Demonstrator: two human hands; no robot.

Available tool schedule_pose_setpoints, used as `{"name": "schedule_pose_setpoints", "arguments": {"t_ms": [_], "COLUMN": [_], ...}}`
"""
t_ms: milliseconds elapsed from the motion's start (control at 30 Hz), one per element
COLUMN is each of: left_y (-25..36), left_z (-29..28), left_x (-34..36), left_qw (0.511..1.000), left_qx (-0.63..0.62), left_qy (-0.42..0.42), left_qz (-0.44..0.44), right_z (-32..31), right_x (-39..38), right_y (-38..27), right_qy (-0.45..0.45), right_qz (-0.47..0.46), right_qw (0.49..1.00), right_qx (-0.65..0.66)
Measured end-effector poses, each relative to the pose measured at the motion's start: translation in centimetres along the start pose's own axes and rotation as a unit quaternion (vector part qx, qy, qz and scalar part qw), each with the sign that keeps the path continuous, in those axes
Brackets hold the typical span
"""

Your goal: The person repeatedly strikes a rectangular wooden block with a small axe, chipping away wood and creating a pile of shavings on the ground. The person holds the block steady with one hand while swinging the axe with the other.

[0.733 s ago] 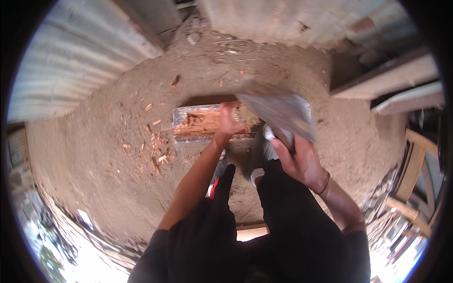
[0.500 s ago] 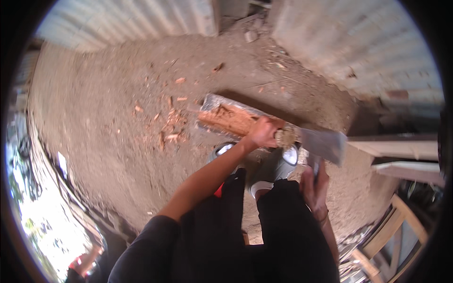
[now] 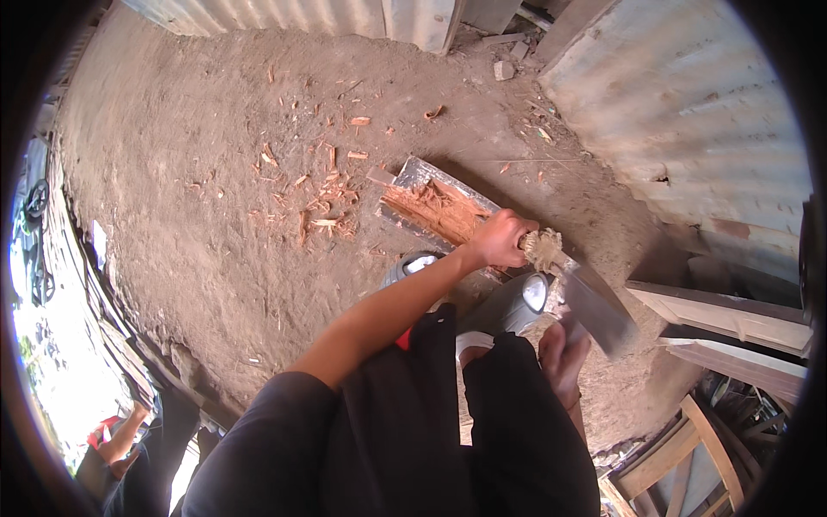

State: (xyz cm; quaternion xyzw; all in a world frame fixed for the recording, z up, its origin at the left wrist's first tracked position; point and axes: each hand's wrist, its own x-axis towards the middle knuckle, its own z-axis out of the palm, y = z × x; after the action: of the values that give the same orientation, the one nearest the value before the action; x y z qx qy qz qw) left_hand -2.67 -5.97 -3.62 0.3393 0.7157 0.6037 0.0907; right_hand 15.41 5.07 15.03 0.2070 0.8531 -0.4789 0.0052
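A: What's the ground like there?
B: Bare dirt floor [image 3: 258, 293], with corrugated sheets [image 3: 698, 129] along its far edge and reddish wood chips [image 3: 327, 194] scattered left of the work.
A: And the block?
B: The hollowed wooden block [image 3: 439, 207] lies on the dirt in front of the shoes [image 3: 517, 302], its long axis slanting from far left to near right. That near right end runs in under the left hand [image 3: 502, 239], the closer of the two.
A: How is that hand set?
B: Fingers curled tight round a pale, rough-ended piece [image 3: 544, 252], whose ragged end pokes out to the right, past the block's near end. I can't tell whether the piece rests on the wood.
A: The other one?
B: The right hand [image 3: 564, 351] is nearer the body, beyond the right knee, closed round the handle end of a broad blade [image 3: 596, 310]. The blade is blurred and slants away to the right, just beside the ragged end. Whether they touch, I can't say.
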Motion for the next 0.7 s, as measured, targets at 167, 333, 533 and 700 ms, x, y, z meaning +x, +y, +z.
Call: {"name": "schedule_pose_setpoints", "arguments": {"t_ms": [167, 333, 533, 700], "left_y": [2.5, 7.7, 7.8, 6.1], "left_z": [-0.6, 2.9, 3.4, 1.9], "left_x": [-0.9, -1.3, 0.5, 1.0], "left_qw": [0.967, 0.901, 0.865, 0.864], "left_qx": [0.089, 0.064, 0.148, 0.232], "left_qy": [-0.233, -0.409, -0.471, -0.438], "left_qz": [0.045, 0.131, 0.088, 0.089], "right_z": [-0.5, -1.0, -0.8, -1.2], "right_x": [-1.6, -4.3, -5.5, -6.2], "right_y": [-2.4, -1.1, 1.1, 2.6], "right_qy": [0.012, 0.130, 0.155, 0.155], "right_qz": [0.113, 0.126, 0.222, 0.221], "right_qw": [0.983, 0.967, 0.937, 0.931], "right_qx": [0.143, 0.179, 0.218, 0.244]}}
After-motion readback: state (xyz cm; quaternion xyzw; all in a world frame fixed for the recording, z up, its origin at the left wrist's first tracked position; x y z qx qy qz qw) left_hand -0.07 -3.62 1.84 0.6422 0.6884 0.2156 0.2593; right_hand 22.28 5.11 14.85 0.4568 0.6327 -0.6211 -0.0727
